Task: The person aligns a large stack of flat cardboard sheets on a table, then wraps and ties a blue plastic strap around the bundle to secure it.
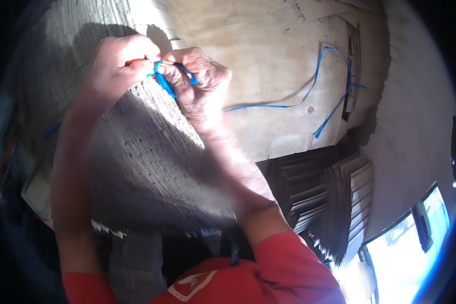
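Both hands meet at the upper edge of a large stack of greyish cardboard sheets [142, 147], whose layered edges face up. My left hand [119, 58] is closed in a pinch on a blue plastic strap [165, 86]. Right beside it, my right hand [203, 81] has its fingers curled around the same strap, a short piece showing past the fingers. Between the two hands the strap bunches together, and a short length lies against the stack's edge. Whether it forms a knot there is hidden by the fingers.
A wide pale board [268, 55] lies beyond the stack, with another loose blue strap [268, 106] bent across it. More stacked cardboard pieces [359, 187] stand at the lower right, near a bright window [400, 253]. A bit of blue strap [51, 130] shows left of my left forearm.
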{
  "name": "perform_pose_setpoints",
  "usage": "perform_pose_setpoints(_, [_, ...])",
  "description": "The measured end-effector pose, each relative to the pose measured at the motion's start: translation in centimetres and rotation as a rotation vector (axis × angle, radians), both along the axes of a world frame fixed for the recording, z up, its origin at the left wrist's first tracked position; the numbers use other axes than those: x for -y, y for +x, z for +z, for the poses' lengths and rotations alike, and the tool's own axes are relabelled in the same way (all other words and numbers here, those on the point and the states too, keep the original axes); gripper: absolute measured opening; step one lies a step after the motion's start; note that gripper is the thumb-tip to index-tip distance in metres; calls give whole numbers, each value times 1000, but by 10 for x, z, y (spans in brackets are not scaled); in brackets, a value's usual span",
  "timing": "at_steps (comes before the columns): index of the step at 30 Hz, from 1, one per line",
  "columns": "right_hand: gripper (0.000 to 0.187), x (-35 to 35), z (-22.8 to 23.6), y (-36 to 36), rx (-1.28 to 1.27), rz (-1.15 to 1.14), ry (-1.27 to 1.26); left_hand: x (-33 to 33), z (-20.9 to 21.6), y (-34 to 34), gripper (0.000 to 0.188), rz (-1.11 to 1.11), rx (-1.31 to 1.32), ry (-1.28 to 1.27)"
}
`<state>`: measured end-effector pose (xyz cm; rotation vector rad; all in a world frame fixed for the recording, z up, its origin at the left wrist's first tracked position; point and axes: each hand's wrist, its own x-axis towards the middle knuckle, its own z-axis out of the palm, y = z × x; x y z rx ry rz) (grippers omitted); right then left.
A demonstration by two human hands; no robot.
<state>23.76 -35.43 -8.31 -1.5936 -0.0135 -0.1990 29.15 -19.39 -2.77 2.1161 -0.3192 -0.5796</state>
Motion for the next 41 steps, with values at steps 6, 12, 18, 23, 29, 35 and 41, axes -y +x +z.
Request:
perform_pose_setpoints(6, [15, 2, -4, 3, 88, -4, -53, -2, 4, 8, 8, 3, -186, -44])
perform_pose_setpoints(12, [13, 3, -9, 4, 175, 20, -164, -2, 6, 5, 7, -55, -84, -66])
perform_pose_setpoints(18, [12, 0, -11, 4, 78, 14, -13, -11, -10, 6, 5, -92, -1, -64])
perform_pose_setpoints(23, [11, 7, -7, 6, 152, 56, -96, -1, 5, 2, 3, -32, -85, -29])
perform_pose_setpoints(29, [19, 26, -13, -3, 167, 125, -299, -11, 0, -14, 12, -152, 318, 220])
perform_pose_setpoints(35, [7, 42, -22, -6, -635, 308, 194, -6, 0, -27, 25, -172, 776, 259])
perform_pose_setpoints(41, [89, 100, -37, -53, -877, 171, 75, -97, 39, -122, 73, 488, 486, 420])
